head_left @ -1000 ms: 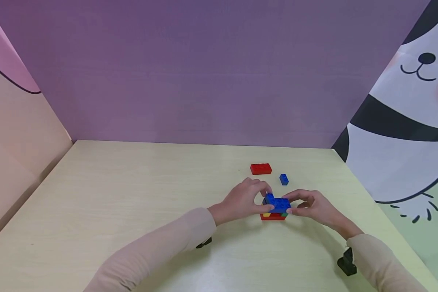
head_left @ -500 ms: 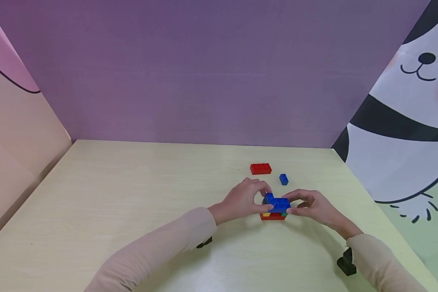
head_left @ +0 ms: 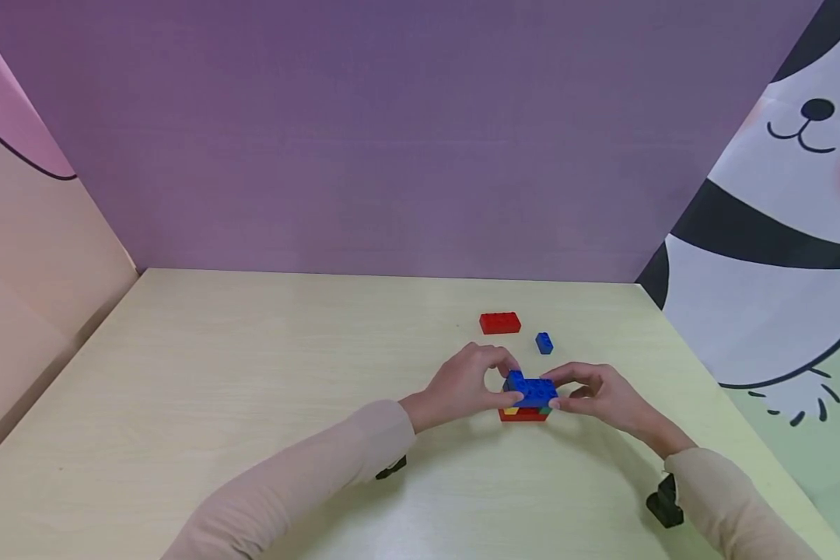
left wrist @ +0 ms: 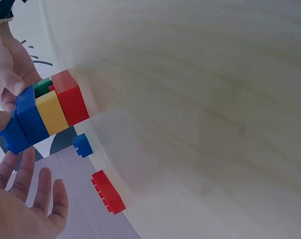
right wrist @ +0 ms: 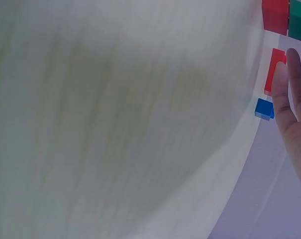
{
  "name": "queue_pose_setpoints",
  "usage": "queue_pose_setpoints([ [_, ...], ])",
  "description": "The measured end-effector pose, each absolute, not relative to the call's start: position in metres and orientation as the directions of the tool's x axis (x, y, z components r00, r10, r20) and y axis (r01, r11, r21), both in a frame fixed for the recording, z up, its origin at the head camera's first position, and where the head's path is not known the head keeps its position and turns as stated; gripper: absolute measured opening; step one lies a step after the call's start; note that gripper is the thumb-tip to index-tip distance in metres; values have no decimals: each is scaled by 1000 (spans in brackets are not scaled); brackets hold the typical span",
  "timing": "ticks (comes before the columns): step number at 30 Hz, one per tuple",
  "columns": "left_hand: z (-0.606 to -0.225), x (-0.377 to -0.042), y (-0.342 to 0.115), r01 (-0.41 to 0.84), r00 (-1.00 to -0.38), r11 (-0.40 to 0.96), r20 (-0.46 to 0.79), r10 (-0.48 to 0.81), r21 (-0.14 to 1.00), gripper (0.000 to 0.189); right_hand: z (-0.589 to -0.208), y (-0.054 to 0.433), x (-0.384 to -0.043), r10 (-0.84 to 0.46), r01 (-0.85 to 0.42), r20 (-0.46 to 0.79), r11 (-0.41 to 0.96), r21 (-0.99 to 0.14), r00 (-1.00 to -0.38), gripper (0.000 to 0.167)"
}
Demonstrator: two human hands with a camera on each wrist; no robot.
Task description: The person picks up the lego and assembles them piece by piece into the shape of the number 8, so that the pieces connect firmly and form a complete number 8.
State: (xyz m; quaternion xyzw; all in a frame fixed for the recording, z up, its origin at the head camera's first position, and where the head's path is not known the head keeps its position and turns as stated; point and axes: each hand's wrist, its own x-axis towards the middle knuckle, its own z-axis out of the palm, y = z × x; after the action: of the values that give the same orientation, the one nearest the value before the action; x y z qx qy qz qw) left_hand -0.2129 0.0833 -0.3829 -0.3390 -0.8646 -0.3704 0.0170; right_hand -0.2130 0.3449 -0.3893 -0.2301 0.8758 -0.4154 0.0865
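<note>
A brick stack stands on the table in the head view. Its base is a red brick (head_left: 523,417); above it sit a yellow brick (left wrist: 51,113) and a green brick (left wrist: 42,87), with some red between them. A long blue brick (head_left: 537,394) lies across these, topped at its left end by a smaller blue brick (left wrist: 14,134). My left hand (head_left: 465,386) pinches the stack's blue top at the left, thumb in front and fingers behind. From the right, my right hand (head_left: 607,400) pinches the long blue brick's end.
Behind the stack, a loose red brick (head_left: 500,323) and a small blue brick (head_left: 544,343) lie on the pale wooden table (head_left: 252,350). A purple panel (head_left: 392,155) rises along the back edge; a panda-printed panel (head_left: 763,327) borders the right side.
</note>
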Motion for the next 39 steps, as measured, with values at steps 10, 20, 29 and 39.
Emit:
queue_pose_setpoints([
  [10, -379, -212, 82, 583, -780, 518, 253, 573, 626, 35, -388, 344, -213, -476, -334, 41, 549, -766, -878, 36],
  [20, -383, -210, 82, 574, -789, 517, 262, 555, 635, 34, -388, 343, -213, -488, -341, 44, 539, -770, -872, 36],
  [29, -385, -213, 83, 573, -785, 493, 265, 560, 654, 35, -389, 342, -212, -497, -358, 62, 527, -771, -865, 35],
  [39, -381, -215, 83, 591, -774, 517, 253, 581, 619, 37, -387, 343, -211, -498, -350, 53, 526, -775, -865, 36],
])
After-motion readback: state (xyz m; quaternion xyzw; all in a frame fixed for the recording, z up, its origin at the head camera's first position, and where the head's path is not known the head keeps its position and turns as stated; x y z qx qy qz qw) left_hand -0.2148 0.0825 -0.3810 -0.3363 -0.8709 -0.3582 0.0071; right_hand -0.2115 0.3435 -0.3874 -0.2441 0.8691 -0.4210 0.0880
